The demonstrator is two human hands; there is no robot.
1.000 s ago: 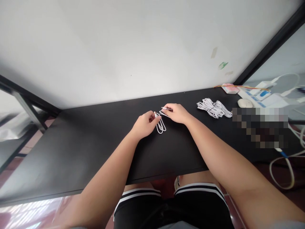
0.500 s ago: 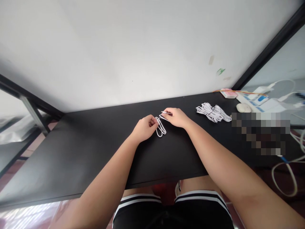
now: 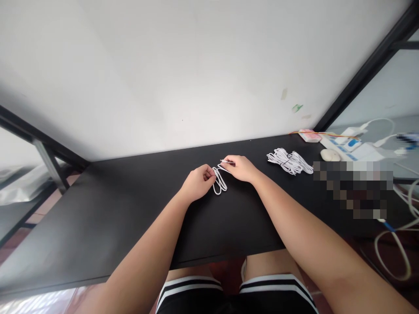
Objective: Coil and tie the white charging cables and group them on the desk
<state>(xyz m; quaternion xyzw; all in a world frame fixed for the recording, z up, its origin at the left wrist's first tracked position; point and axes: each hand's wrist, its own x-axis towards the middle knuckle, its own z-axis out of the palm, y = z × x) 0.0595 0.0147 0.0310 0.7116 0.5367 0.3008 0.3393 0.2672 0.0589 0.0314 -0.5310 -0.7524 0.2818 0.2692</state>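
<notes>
A white cable (image 3: 220, 185), looped into a small coil, is between my two hands over the black desk (image 3: 137, 196). My left hand (image 3: 200, 181) pinches the coil at its upper left side, fingers curled. At the upper right, my right hand (image 3: 238, 167) is closed on an end of the same cable, and a thin tip pokes out past the fingers. Farther right on the desk lies a bundle of white cables (image 3: 290, 161), bound round the middle with a dark tie.
Right of the bundle are a white rounded mouse-like object (image 3: 330, 155), a power strip (image 3: 338, 146) with white plugs, and a pink-and-white box (image 3: 310, 136). A blurred-out patch covers things at the right. The wall (image 3: 183, 78) rises behind the desk; black metal frame bars stand at both sides.
The view has tilted, so everything sits slightly lower in the picture. Both hands keep their grip on the cable, with hardly any movement relative to the desk.
</notes>
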